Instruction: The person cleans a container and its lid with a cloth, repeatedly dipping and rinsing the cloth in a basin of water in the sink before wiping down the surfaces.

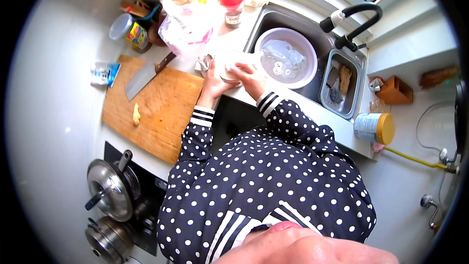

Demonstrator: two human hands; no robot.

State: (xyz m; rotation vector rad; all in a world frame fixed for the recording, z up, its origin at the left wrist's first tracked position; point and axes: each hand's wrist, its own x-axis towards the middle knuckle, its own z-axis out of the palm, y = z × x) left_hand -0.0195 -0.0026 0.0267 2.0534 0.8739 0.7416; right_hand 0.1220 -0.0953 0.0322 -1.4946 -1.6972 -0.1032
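Note:
At the counter's front edge, between the cutting board and the sink, both hands are on a pale, round, bowl-like thing [225,71]; glare washes out its details. My left hand [214,87] curls around its left side and underneath. Against its right side and top, the fingers of my right hand [251,79] are bent. A crumpled whitish wrapper [201,64] lies just beyond my left hand. To the left, a wooden cutting board [161,102] bears a kitchen knife [144,79] and a piece of ginger [136,114].
A basin of water [312,58] sits in the sink [266,14] under a black faucet [364,22]. Behind the board stand a plastic bag [183,29], a lidded jar [129,32] and a red-topped container [232,5]. Lidded pots [110,190] are on the stove; a yellow-lidded can [373,127] is at right.

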